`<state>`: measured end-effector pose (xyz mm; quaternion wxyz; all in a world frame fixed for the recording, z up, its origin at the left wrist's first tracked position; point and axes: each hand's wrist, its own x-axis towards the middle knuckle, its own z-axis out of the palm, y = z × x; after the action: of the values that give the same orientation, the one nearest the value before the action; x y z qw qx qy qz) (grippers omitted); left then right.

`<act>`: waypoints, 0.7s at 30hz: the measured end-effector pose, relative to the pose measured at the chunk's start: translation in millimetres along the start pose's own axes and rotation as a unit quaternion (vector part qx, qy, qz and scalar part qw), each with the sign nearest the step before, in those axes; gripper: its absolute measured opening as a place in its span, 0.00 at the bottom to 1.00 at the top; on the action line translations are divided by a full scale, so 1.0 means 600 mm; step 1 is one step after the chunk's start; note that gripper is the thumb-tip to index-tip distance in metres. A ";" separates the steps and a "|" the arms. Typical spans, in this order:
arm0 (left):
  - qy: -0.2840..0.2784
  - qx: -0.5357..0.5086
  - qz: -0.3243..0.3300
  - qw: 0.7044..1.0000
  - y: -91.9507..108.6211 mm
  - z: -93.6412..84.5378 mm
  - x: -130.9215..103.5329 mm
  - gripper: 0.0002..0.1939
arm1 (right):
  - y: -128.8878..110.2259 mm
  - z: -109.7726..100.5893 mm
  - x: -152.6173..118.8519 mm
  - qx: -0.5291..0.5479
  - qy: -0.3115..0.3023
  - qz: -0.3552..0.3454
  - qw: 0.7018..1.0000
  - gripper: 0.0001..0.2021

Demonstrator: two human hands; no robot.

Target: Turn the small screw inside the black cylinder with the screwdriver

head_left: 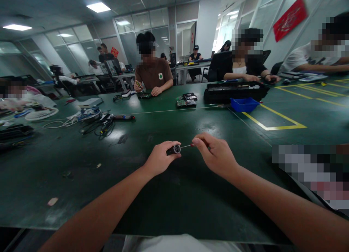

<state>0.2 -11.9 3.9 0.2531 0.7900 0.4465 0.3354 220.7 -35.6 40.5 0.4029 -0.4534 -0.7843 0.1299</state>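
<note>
Above the green table, my left hand (160, 158) is closed around a small dark cylinder (176, 149) whose round, metallic-looking end faces the camera. My right hand (214, 152) pinches the red end of a thin metal shaft (186, 146), which looks like a small screwdriver. The shaft's other end reaches the side of the cylinder; whether it enters it is too small to tell. Both hands are held close together, with the shaft bridging the gap between them.
Across the green table (131, 194) lie bundled cables (105, 123), circuit boards or drives (186, 103), a blue tray (244, 104) and a long black casing (231, 93). A pixelated object (313, 172) is at right. A person in brown (154, 76) works opposite.
</note>
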 end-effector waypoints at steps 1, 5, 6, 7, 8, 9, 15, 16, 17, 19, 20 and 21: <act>0.000 0.001 0.000 1.000 0.000 0.000 0.000 0.19 | 0.001 0.001 0.000 0.001 0.005 -0.003 1.000 0.10; 0.004 0.003 -0.003 1.000 -0.003 0.002 0.000 0.20 | 0.003 0.005 -0.004 0.041 0.015 -0.008 0.999 0.09; 0.005 0.004 -0.004 1.000 -0.003 0.002 0.000 0.20 | 0.004 0.006 -0.005 0.057 0.018 0.003 0.998 0.09; 0.007 0.005 -0.004 1.000 -0.003 0.001 0.001 0.19 | 0.005 0.007 -0.005 0.076 0.019 0.018 0.997 0.09; 0.008 0.006 -0.004 1.000 -0.002 0.001 0.001 0.19 | 0.006 0.008 -0.004 0.099 0.019 0.037 0.994 0.08; 0.007 0.008 -0.001 1.000 -0.002 0.000 0.001 0.19 | 0.009 0.010 -0.002 0.125 0.019 0.059 0.990 0.09; -0.005 0.047 0.036 0.998 0.009 -0.009 0.005 0.18 | 0.041 0.024 0.019 0.373 0.057 0.221 0.899 0.16; 0.000 0.048 0.030 0.998 0.010 -0.010 0.005 0.18 | 0.044 0.026 0.020 0.374 0.074 0.217 0.899 0.15; 0.005 0.048 0.022 0.999 0.011 -0.010 0.006 0.18 | 0.045 0.026 0.020 0.365 0.083 0.208 0.904 0.15; 0.004 0.048 0.014 0.999 0.011 -0.009 0.006 0.18 | 0.041 0.025 0.016 0.315 0.096 0.174 0.928 0.15; 0.002 0.049 0.014 0.999 0.010 -0.009 0.006 0.18 | 0.037 0.023 0.013 0.281 0.096 0.159 0.941 0.15; 0.000 0.050 0.015 0.999 0.009 -0.008 0.005 0.19 | 0.032 0.021 0.010 0.241 0.097 0.141 0.955 0.15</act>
<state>0.9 -11.3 11.9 0.2083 0.8085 0.4506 0.3161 221.4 -18.2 24.7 0.5516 -0.4595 -0.6149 0.3263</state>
